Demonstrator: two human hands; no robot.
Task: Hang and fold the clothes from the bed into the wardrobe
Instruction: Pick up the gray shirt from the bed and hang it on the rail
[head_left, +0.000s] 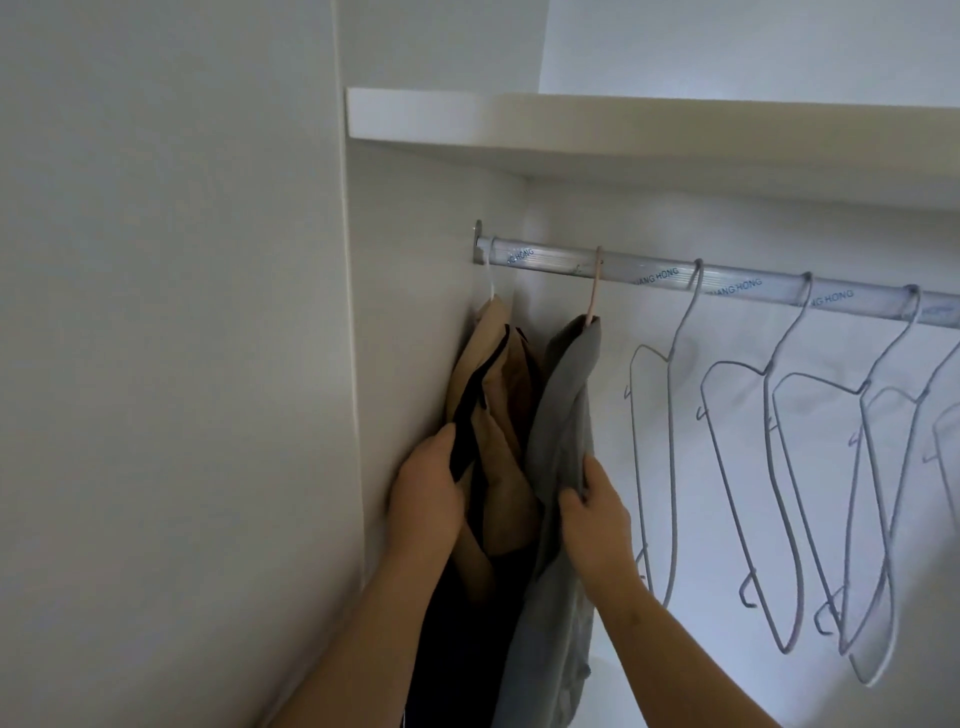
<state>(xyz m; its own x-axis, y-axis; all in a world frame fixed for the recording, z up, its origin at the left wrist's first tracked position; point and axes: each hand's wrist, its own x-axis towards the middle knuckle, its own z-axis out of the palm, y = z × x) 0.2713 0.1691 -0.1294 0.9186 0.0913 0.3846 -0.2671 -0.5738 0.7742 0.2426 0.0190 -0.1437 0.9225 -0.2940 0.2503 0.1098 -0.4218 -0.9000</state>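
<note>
Both pieces hang at far-left end of silver metal rail (571, 266). Left grip (428, 488) clamped on black trim of beige-and-black garment (498, 364); right grip (595, 514) pinches grey fabric garment (566, 395). Smooth downward gently, don't unhook. Left: white wardrobe side panel (405, 338) touching, no room. Right: empty grey wire hangers (672, 467) near, some slack btwn.

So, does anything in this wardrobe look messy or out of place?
Nothing broken or spilled. The beige garment at the left end of the rail hangs bunched and crumpled against the side wall, not flat. The left hand grips its black trim; the right hand pinches the grey garment.
</note>
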